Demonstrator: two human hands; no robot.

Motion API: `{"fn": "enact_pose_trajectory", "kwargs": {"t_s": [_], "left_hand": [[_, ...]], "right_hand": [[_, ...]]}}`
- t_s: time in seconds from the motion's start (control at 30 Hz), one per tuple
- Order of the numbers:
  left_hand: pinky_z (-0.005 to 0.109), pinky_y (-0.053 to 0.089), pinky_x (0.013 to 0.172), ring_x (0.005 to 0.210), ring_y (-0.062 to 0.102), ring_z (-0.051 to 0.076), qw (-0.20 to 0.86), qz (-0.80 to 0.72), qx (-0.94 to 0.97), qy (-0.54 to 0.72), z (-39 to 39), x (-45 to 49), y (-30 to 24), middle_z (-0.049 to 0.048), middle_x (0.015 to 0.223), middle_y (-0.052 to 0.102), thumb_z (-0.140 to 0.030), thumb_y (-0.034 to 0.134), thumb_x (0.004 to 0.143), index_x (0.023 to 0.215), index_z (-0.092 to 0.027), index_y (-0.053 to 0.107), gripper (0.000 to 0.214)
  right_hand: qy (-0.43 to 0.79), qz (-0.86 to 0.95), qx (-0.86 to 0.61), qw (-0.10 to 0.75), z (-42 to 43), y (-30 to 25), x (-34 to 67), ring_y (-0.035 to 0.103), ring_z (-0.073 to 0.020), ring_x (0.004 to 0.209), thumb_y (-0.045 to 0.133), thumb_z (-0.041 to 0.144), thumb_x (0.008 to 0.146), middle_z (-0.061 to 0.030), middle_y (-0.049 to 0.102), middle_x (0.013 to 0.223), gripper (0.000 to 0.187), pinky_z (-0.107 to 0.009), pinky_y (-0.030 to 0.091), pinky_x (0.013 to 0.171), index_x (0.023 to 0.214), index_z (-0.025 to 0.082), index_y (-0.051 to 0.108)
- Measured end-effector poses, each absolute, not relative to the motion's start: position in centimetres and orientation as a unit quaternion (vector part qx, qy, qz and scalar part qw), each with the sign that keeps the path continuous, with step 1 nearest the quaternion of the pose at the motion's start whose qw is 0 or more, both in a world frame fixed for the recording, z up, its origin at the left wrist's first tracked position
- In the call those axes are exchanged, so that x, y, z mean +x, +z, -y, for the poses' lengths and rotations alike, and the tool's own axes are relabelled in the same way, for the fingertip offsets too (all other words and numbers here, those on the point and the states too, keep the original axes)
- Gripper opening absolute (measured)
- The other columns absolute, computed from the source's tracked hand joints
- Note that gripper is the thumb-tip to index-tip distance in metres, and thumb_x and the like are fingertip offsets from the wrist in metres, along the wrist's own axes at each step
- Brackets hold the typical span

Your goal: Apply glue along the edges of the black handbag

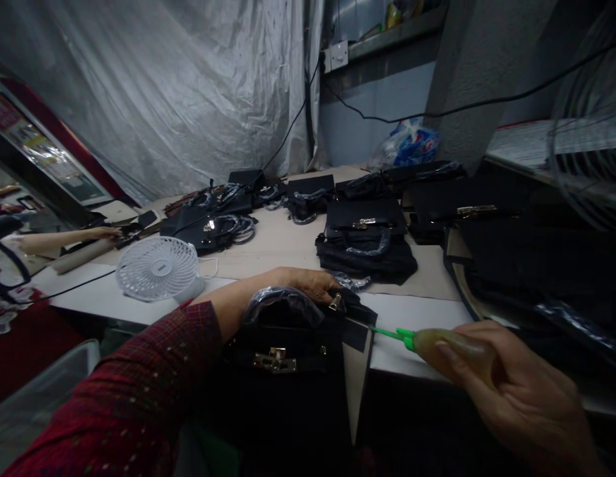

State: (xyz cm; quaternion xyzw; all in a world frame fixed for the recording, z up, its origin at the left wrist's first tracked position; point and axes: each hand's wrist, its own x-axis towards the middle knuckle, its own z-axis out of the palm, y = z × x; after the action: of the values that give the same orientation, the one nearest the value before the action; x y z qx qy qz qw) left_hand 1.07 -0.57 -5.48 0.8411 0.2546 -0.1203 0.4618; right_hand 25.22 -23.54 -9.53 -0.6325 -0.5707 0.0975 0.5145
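A black handbag (283,411) stands upright in front of me, with gold clasp hardware and a top handle wrapped in clear plastic. My left hand (312,283) reaches behind that handle and grips the bag's top near its right corner; some fingertips are hidden. The bag's right side shows a beige inner face (355,377) along an open edge. In my right hand (516,384) is a yellowish squeeze bottle (454,354) with a green nozzle. Its thin tip points left and meets or nearly meets the upper edge of that side; I cannot tell whether they touch.
Several more black handbags (365,228) lie across the table (283,245), some with plastic-wrapped handles. A white fan (159,268) stands at left. Beyond it a co-worker's arm (64,240) reaches over the table. Dark bags (546,278) are stacked at right. A cable (462,111) hangs across the back.
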Motion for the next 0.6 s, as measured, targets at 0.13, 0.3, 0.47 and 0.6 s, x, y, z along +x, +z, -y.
{"fn": "enact_pose_trajectory", "kwargs": {"t_s": [0.13, 0.3, 0.47, 0.6], "left_hand": [[0.029, 0.051, 0.075, 0.079, 0.064, 0.018, 0.527, -0.238, 0.801, -0.153, 0.67, 0.87, -5.22, 0.0015, 0.090, 0.073, -0.017, 0.066, 0.082, 0.095, -0.018, 0.071, 0.013], [0.030, 0.050, 0.073, 0.077, 0.062, 0.018, 0.528, -0.238, 0.803, -0.138, 0.86, 0.65, -5.10, 0.0022, 0.087, 0.072, -0.018, 0.067, 0.082, 0.091, -0.018, 0.072, 0.010], [0.031, 0.051, 0.075, 0.077, 0.063, 0.018, 0.558, -0.229, 0.787, -0.130, 0.65, 0.55, -5.56, 0.0026, 0.089, 0.072, -0.017, 0.068, 0.082, 0.094, -0.018, 0.072, 0.013], [0.029, 0.050, 0.077, 0.078, 0.062, 0.016, 0.553, -0.236, 0.787, -0.141, 0.35, 0.72, -5.90, 0.0012, 0.088, 0.071, -0.016, 0.067, 0.084, 0.094, -0.017, 0.070, 0.011]], "right_hand": [[0.139, 0.577, -0.626, 0.505, 23.72, -8.95, 24.61, 0.059, -0.0241, 0.058, 0.070, 0.064, 0.075, -0.0035, 0.068, 0.077, 0.036, -0.036, 0.039, 0.054, 0.079, 0.029, 0.070], [0.120, 0.577, -0.622, 0.515, 23.63, -8.59, 24.40, 0.057, -0.0216, 0.057, 0.073, 0.055, 0.078, -0.0031, 0.066, 0.074, 0.026, -0.034, 0.039, 0.054, 0.081, 0.030, 0.068], [0.097, 0.658, -0.572, 0.480, 23.31, -9.13, 24.84, 0.058, -0.0192, 0.057, 0.064, 0.055, 0.090, -0.0018, 0.066, 0.077, 0.027, -0.031, 0.041, 0.050, 0.087, 0.028, 0.067], [0.006, 0.690, -0.545, 0.476, 23.06, -9.04, 25.31, 0.060, -0.0186, 0.058, 0.058, 0.053, 0.096, -0.0020, 0.066, 0.079, 0.028, -0.032, 0.046, 0.050, 0.094, 0.026, 0.064]]}}
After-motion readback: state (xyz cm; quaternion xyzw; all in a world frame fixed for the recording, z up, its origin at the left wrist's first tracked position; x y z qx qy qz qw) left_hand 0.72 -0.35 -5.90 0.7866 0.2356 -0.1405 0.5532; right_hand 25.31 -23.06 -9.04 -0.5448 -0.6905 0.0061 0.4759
